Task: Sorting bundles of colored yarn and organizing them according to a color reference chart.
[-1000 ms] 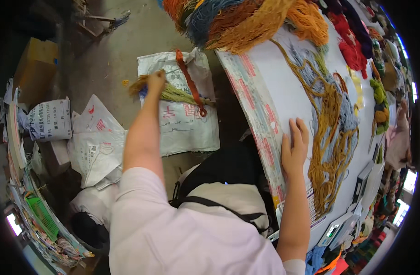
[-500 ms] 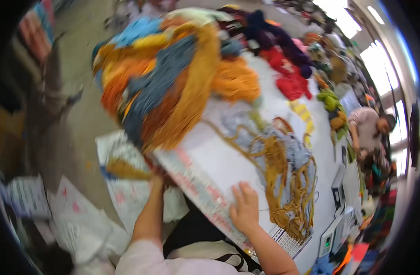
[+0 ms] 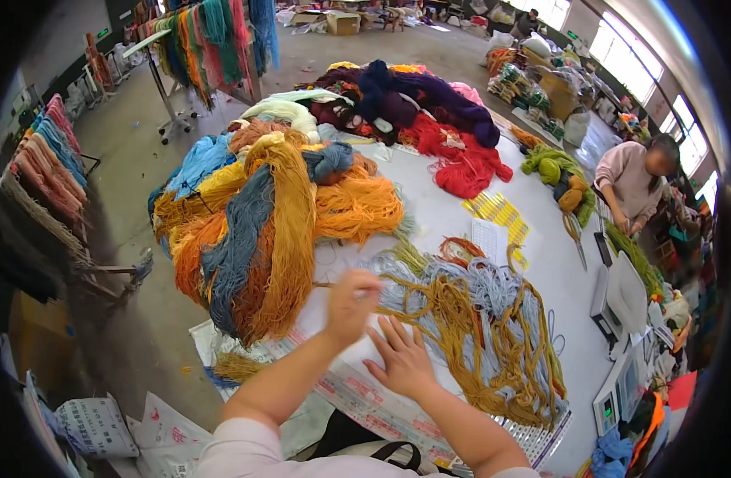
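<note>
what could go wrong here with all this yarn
The ochre yarn lies loosely looped over the pale blue yarn, so pulling one might tangle both. The left hand is close to these strands and could snag one. The big heap of skeins seems to hang past the edge of the table, so some might slide off.

Two hands (image 3: 353, 309) (image 3: 400, 360); one table (image 3: 563, 275); one red yarn pile (image 3: 463, 166).

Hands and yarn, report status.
Left hand curled, contents unclear. Right hand flat on table. Brown yarn strewn over grey-blue yarn. Yarn heap beyond left hand.
</note>
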The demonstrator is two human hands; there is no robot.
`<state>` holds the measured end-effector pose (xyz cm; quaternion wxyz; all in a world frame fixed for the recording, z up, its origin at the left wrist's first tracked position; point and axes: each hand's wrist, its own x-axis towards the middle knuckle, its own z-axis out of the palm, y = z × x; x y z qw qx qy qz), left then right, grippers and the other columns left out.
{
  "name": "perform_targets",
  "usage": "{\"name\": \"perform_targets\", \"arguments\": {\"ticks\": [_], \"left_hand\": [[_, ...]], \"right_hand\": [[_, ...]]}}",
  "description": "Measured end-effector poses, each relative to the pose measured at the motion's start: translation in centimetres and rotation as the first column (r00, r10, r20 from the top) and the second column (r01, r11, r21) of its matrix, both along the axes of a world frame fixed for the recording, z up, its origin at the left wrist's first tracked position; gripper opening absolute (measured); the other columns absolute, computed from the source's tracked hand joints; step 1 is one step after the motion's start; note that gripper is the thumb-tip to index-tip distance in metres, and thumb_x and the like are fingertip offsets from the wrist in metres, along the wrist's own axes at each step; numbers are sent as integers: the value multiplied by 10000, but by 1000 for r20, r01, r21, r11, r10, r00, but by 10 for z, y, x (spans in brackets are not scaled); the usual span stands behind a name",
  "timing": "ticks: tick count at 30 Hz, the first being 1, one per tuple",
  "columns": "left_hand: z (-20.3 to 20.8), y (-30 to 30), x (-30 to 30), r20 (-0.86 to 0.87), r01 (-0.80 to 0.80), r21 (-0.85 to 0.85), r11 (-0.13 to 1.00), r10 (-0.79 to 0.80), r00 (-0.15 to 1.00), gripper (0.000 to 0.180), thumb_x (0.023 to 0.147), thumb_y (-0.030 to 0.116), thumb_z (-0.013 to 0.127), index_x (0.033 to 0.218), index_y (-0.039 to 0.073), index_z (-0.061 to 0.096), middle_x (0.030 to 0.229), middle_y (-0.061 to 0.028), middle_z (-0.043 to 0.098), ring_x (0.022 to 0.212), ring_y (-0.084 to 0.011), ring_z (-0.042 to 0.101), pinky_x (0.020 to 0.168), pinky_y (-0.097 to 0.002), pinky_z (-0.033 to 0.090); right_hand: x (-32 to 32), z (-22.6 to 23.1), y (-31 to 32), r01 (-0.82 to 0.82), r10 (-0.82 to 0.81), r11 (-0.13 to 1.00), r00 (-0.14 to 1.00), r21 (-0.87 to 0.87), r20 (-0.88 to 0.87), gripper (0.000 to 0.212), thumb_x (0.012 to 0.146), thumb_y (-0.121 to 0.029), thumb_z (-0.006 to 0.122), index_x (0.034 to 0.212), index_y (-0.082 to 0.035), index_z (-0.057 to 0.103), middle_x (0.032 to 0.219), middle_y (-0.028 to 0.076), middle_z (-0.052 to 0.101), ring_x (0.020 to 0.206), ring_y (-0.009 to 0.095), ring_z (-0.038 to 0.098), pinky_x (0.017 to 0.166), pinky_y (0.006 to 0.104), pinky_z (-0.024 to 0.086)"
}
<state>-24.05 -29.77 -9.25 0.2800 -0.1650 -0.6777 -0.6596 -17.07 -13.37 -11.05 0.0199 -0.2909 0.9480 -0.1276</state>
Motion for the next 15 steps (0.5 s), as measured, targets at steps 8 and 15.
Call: {"name": "perform_targets", "arguments": {"ticks": [8, 15], "left_hand": [[-49, 84, -86, 149, 224, 7, 974, -223, 963, 129, 770, -14, 501, 818, 25, 614, 718, -82, 574, 636, -188, 540, 599, -282, 437], [-58, 84, -117, 425, 253, 181, 950, -308, 851, 156, 787, 65, 492, 821, 29, 641, 676, -73, 599, 619, -137, 541, 577, -286, 436]], "right_hand": [[-9, -11, 6, 37, -37, 958, 999, -283, 7, 405, 780, -202, 616, 1158, -61, 575, 1311, 135, 501, 1257, 269, 440, 999, 534, 325], [-28, -3, 6, 90, -121, 806, 993, -584, -14, 101, 692, 2, 653, 767, -64, 665, 740, 77, 672, 692, 244, 664, 613, 306, 519]]}}
